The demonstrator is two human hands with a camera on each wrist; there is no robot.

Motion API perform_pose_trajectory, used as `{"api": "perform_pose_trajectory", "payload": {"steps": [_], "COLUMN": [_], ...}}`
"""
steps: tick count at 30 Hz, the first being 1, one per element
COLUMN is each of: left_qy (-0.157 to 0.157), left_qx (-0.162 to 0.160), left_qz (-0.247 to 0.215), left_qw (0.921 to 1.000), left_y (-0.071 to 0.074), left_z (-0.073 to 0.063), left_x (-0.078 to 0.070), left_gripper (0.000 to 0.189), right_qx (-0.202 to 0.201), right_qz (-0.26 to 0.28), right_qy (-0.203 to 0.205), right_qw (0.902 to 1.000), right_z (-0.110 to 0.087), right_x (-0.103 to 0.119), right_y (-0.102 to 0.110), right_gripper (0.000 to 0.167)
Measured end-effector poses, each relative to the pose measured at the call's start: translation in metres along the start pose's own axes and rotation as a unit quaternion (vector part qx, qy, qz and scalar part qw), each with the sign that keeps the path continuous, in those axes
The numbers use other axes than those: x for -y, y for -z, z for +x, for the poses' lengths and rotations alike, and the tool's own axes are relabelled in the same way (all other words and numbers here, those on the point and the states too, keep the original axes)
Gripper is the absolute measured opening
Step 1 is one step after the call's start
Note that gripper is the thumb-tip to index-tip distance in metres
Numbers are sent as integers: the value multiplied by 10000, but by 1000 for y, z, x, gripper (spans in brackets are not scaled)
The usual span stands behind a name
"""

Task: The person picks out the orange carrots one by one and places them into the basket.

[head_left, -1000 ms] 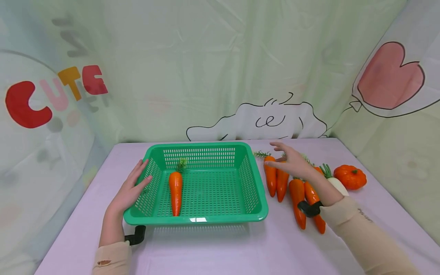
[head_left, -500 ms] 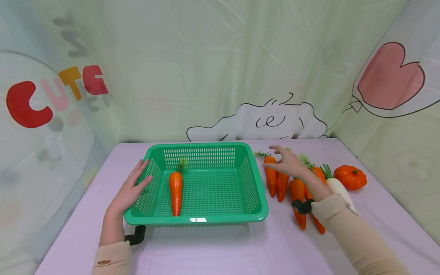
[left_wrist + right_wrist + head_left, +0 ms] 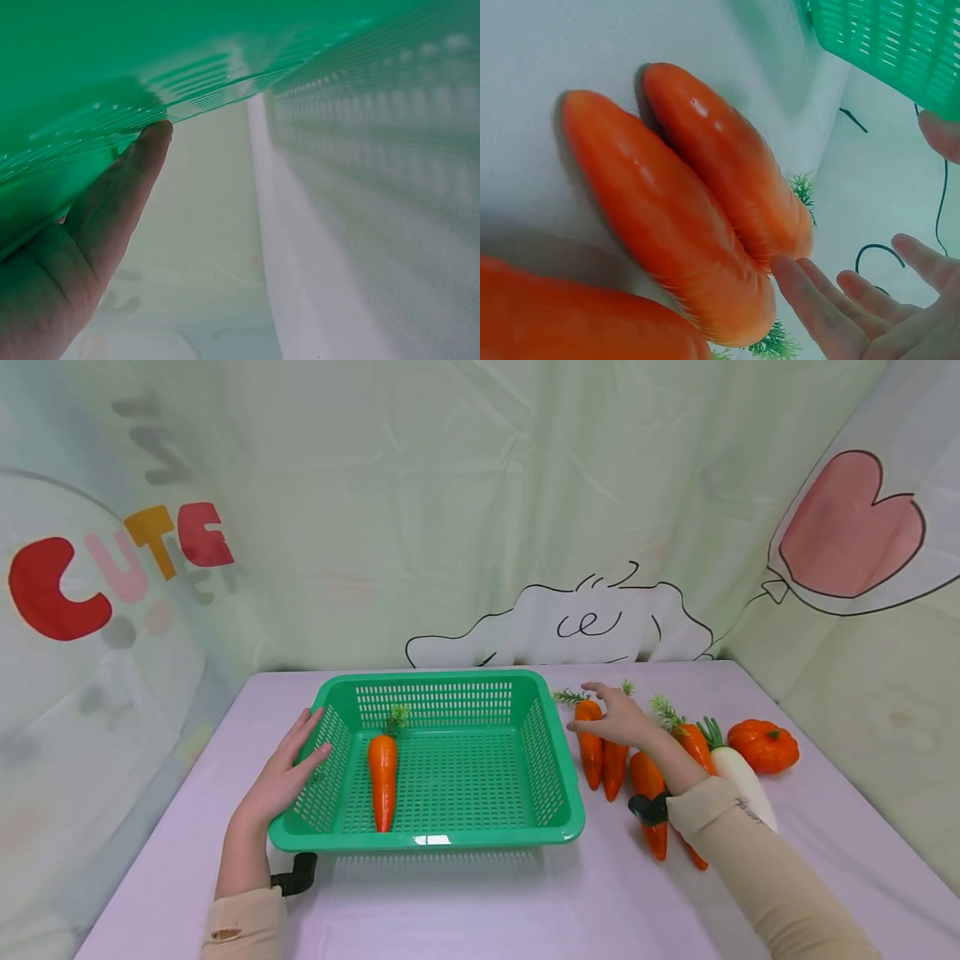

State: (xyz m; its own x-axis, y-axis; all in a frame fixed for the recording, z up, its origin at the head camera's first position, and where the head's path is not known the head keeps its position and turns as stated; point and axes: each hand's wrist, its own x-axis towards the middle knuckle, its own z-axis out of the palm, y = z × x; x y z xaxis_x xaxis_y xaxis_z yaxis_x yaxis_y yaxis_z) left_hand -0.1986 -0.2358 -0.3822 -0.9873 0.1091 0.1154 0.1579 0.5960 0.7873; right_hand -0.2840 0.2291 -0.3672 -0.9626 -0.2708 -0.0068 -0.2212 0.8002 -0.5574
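Observation:
A green plastic basket (image 3: 480, 838) stands on the table with one orange carrot (image 3: 383, 781) lying inside it. At its left rim rests my left hand (image 3: 273, 781), fingers straight along the side; in the left wrist view a fingertip (image 3: 159, 129) touches the basket wall. My right hand (image 3: 621, 720) hovers, fingers spread, over the top ends of two carrots lying side by side, a left carrot (image 3: 592, 756) and a right carrot (image 3: 615, 772). The right wrist view shows its fingertips right by the thick ends of that carrot pair (image 3: 727, 165), nothing held.
Several more carrots (image 3: 649, 777) lie under and beside my right forearm. Farther right are a white radish (image 3: 744, 781) with green leaves and an orange pumpkin (image 3: 763, 746). A printed curtain (image 3: 480, 510) hangs behind the pale table (image 3: 450, 910).
My right hand has moved left and slightly down over the two carrots, and its arm uncovers more of the white radish. My left hand, the basket and the carrot inside have stayed put.

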Motion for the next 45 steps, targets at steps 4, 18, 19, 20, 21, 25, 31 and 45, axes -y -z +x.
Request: {"api": "perform_pose_trajectory", "payload": {"steps": [4,18,19,20,21,25,31,45], "left_qy": [-7,-16,-20,-20,-20,-30,-66,-35], "left_qx": [-10,-13,-16,-17,-20,-22,-20,13], "left_qz": [-4,-21,-17,-18,-12,-29,-62,-88], "left_qw": [10000,10000,10000,10000,10000,10000,10000,10000], "left_y": [0,1,1,1,1,1,1,0], "left_z": [0,0,0,0,0,0,0,-1], "left_x": [1,-2,-1,-1,-1,-1,0,0], "left_gripper": [62,62,62,62,62,62,62,62], "right_qx": [19,54,69,76,83,88,117,44], "right_qz": [-133,-352,-366,-379,-395,-537,-739,-754], "right_qy": [-72,-298,-311,-324,-339,-418,-610,-938], "right_qw": [9999,9989,9988,9987,9986,9976,9953,9927], "right_z": [4,10,10,11,12,16,21,31], "right_x": [-3,0,0,0,0,0,-2,-10], "right_y": [-3,-12,-13,-14,-15,-18,-24,-34], "right_gripper": [76,76,75,75,75,77,84,87]}}
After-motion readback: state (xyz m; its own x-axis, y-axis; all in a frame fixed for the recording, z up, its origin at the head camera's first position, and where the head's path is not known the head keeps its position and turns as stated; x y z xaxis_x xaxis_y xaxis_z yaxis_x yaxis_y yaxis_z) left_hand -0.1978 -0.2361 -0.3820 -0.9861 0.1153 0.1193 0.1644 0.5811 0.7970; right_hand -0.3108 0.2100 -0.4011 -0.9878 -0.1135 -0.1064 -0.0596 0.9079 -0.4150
